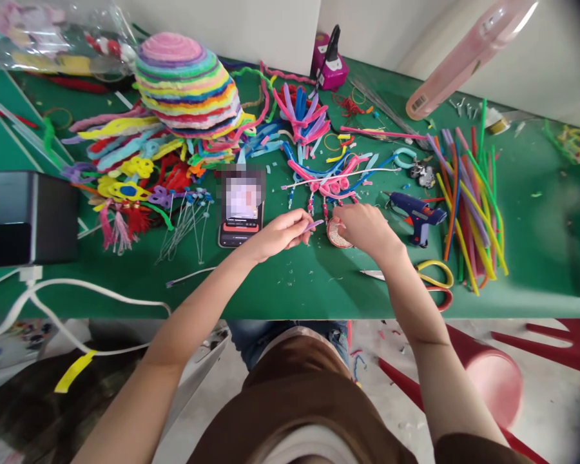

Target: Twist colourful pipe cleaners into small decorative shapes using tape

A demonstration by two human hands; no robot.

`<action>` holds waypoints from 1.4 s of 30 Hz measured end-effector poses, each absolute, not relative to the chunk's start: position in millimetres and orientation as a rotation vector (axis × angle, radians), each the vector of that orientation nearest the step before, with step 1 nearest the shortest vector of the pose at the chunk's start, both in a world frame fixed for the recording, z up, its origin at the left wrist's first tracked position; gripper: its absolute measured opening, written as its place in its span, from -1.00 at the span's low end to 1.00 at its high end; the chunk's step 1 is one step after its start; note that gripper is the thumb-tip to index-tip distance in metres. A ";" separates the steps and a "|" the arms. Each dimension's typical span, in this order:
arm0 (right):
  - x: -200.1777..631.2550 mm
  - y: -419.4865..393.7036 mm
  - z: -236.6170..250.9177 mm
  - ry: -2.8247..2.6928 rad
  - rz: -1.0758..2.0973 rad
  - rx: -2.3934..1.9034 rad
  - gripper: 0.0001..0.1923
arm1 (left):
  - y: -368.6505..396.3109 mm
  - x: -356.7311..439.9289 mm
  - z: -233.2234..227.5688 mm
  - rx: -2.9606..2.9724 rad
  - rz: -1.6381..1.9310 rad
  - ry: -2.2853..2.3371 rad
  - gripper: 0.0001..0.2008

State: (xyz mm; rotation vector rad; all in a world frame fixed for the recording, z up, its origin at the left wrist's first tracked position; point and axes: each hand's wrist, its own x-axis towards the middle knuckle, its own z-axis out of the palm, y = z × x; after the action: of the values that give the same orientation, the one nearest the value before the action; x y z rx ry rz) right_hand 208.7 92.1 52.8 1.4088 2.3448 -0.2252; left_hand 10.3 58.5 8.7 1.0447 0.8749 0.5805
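My left hand (290, 231) is closed around a short purple strip (313, 225), probably a piece of pipe cleaner, whose end sticks out toward the right. Over a small round container of pale beads (337, 234), my right hand (358, 225) has its fingers curled down; whether a bead is between them is hidden. Just beyond both hands lies a pink and blue pipe-cleaner piece (331, 185) with beaded strands hanging from its near edge. A thin white stick (343, 176) lies across it.
Left of my hands is a phone (241, 236); beyond it stands a striped pipe-cleaner hat (186, 84). At right are a blue glue gun (418, 216), scissors (435, 274) and a bundle of pipe cleaners (471, 206). Wire pins (186, 222) and a dark box (29, 216) are farther left.
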 end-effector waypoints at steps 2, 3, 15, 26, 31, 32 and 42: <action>206.4 93.5 50.9 2.351 -0.203 1.394 -0.71 | 58.5 10.6 8.9 1.051 0.567 0.868 -0.80; 205.4 94.0 50.0 2.359 -0.197 1.386 -0.71 | 58.4 10.8 9.1 1.058 0.558 0.865 -0.81; 230.0 68.7 36.7 2.840 -0.919 1.907 -0.91 | 54.8 10.6 20.6 1.386 0.533 0.886 -0.75; 189.2 40.7 -0.3 2.934 -2.470 2.000 -0.56 | 48.5 8.9 24.7 1.374 0.564 0.814 -0.68; 188.0 41.5 -2.0 2.928 -2.391 2.047 -0.49 | 48.8 9.6 26.9 1.406 0.539 0.840 -0.68; 187.9 41.3 -2.6 2.924 -2.396 2.044 -0.49 | 48.7 9.8 27.3 1.411 0.536 0.839 -0.68; 188.1 39.4 -4.7 2.935 -2.507 1.943 -0.51 | 48.5 9.6 26.9 1.396 0.552 0.813 -0.70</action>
State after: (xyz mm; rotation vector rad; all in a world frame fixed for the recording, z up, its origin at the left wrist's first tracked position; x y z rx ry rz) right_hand 188.1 39.4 -4.7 1.9426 2.9350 -2.5065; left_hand 9.6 48.5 26.9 1.3962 0.8130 0.5516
